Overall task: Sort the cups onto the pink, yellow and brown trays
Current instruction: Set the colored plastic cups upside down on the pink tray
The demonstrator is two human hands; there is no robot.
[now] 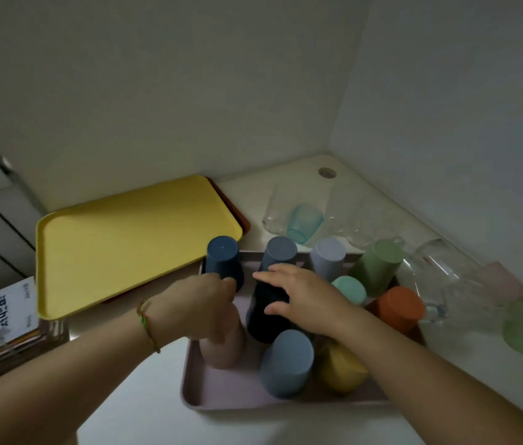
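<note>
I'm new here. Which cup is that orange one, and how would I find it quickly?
Start at the pink tray nearest the person, crowded with upside-down cups. Follow its right-hand edge, next to the clear glasses on the counter. The orange cup stands there, behind the yellow cup and in front of the green cup; it is the only rust-orange one.

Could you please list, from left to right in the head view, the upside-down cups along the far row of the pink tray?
Dark blue cup → grey-blue cup → lilac cup → green cup.
</note>
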